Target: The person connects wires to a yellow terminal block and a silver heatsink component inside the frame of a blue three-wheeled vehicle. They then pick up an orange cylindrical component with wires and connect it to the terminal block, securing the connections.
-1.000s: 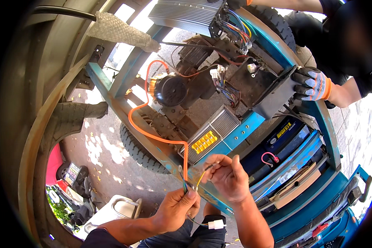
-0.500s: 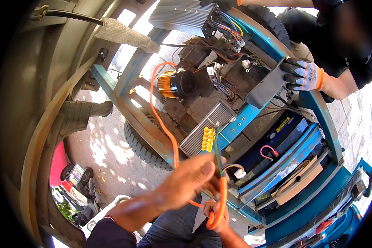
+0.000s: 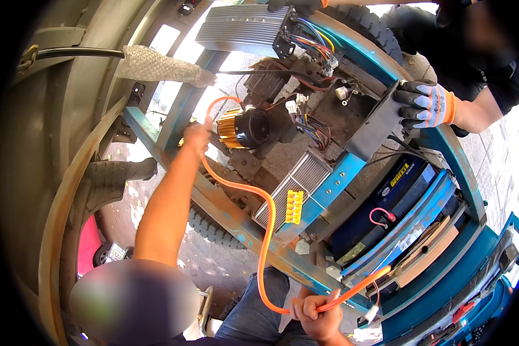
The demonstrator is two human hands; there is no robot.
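An orange cable (image 3: 264, 242) runs from beside a motor (image 3: 243, 128) with gold fins and a black end, across the frame rail, down to my lap. Beside the motor, my left hand (image 3: 197, 138) is closed around the cable. My right hand (image 3: 317, 314), low in the view, grips it near its other end, which points right past my fingers. A thin wire with a white connector (image 3: 372, 312) hangs by that end. A blurred patch covers my left upper arm. A yellow terminal strip (image 3: 294, 206) sits against the finned metal plate (image 3: 297, 181).
A finned silver box (image 3: 242, 29) with coloured wires lies across the teal frame (image 3: 323, 190). A person's gloved hand (image 3: 427, 104) rests on a dark plate (image 3: 375, 124); another gloved hand touches the box. Dark batteries (image 3: 386, 202) stand right. A wrapped cable (image 3: 161, 63) crosses upper left.
My left hand has moved from near my right hand up and left to the cable beside the motor. My right hand has shifted slightly right; the cable end has swung from upward to rightward.
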